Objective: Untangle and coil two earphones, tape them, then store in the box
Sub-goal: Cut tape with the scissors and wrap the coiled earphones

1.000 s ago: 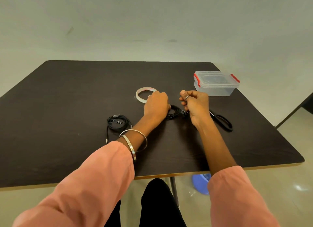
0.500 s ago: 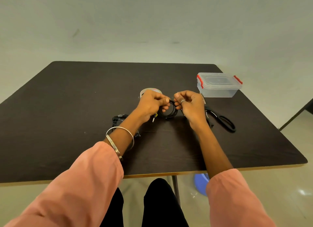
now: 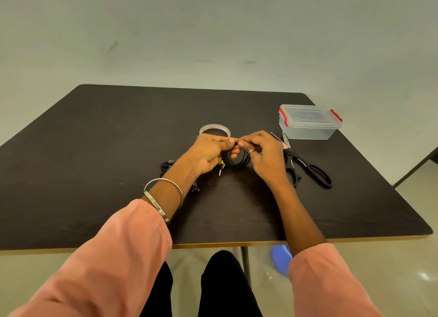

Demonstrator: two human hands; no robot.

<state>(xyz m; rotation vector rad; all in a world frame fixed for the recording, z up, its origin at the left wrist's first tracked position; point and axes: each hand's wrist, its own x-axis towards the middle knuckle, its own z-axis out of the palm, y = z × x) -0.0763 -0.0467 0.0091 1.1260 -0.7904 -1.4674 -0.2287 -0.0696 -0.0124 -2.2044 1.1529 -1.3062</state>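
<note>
Both hands hold one coiled black earphone point(image 3: 237, 159) just above the dark table point(image 3: 94, 151). My left hand point(image 3: 208, 154) pinches the coil's top from the left, and its jack plug hangs below the palm. My right hand point(image 3: 263, 153) pinches the same spot from the right. The second black earphone point(image 3: 167, 166) lies bundled on the table, mostly hidden behind my left wrist. A clear tape roll point(image 3: 214, 129) lies just beyond my hands. The clear plastic box point(image 3: 309, 121) with red clips stands closed at the right.
Black-handled scissors point(image 3: 308, 168) lie to the right of my right hand, blades pointing toward the box. The table's front edge runs near my lap. A blue object point(image 3: 280, 258) sits on the floor under the table.
Both hands have lifted the coiled earphone off the table and brought their fingertips together on its top. The jack plug now hangs free below my left hand.
</note>
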